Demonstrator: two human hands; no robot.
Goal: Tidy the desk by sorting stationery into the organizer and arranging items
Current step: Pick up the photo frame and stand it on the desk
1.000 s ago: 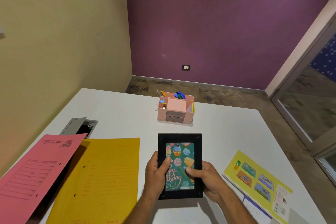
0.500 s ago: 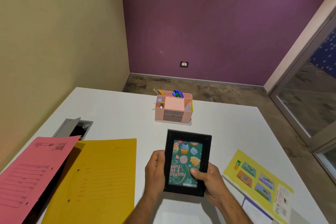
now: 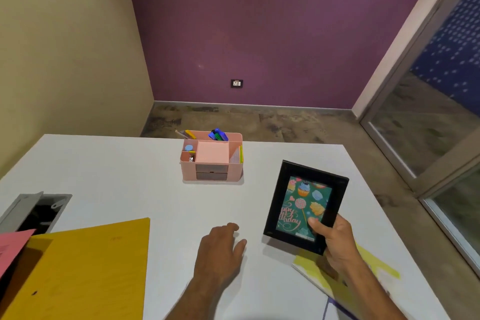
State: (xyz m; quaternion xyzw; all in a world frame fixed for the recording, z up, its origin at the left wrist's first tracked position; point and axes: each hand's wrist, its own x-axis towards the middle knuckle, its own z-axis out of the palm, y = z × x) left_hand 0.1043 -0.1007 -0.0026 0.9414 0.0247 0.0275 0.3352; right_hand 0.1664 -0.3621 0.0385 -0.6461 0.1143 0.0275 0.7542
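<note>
My right hand (image 3: 335,244) grips the lower right corner of a black picture frame (image 3: 305,205) with a green birthday card inside, held tilted above the right side of the white desk (image 3: 130,176). My left hand (image 3: 220,249) rests palm down on the desk, empty, to the left of the frame. The pink organizer (image 3: 212,160) stands at the far middle of the desk, with pens, markers and small stationery in its compartments and two grey drawers in front.
A yellow folder (image 3: 85,267) lies at the near left, a pink folder (image 3: 10,247) at the left edge beside an open grey cable hatch (image 3: 33,212). A yellow booklet (image 3: 363,267) lies under my right arm. Floor lies beyond the desk's far and right edges.
My left hand has let go of the frame and dropped to the desk. My right hand alone has carried the frame up and to the right.
</note>
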